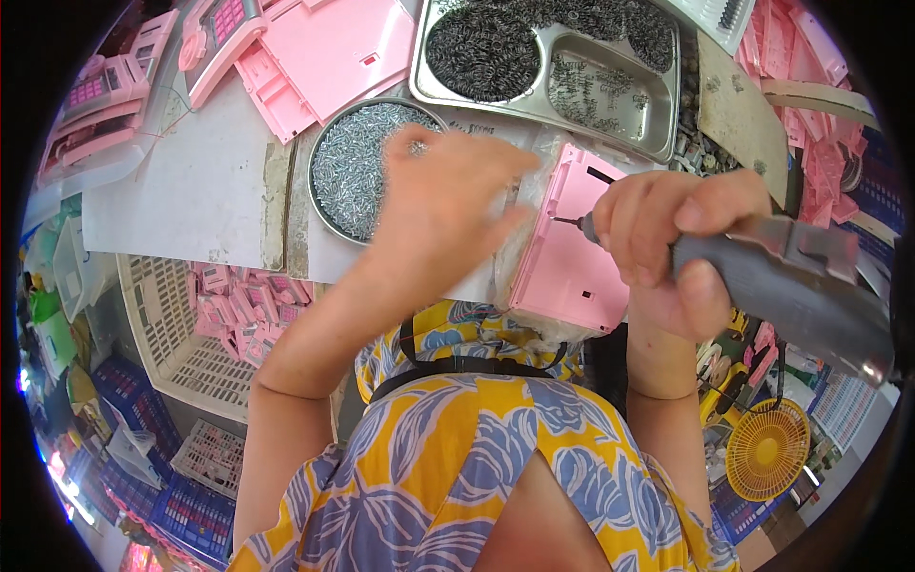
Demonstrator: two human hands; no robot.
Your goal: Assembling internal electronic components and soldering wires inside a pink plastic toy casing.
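Note:
A pink plastic housing part point(572, 257) lies on the bench in front of me. My right hand point(667, 238) grips a grey powered screwdriver point(772, 276), whose bit touches the upper left area of the pink part. My left hand point(448, 200) hovers, blurred, between the pink part and a round metal bowl point(329, 124) full of small silver screws; whether it pinches a screw is unclear.
A steel compartment tray point(667, 124) with black spring washers and small screws stands at the back. Pink plastic panels point(334, 48) and pink toy registers point(95, 95) lie at the back left. A white crate point(162, 334) with pink parts sits lower left; a yellow fan point(767, 448) is lower right.

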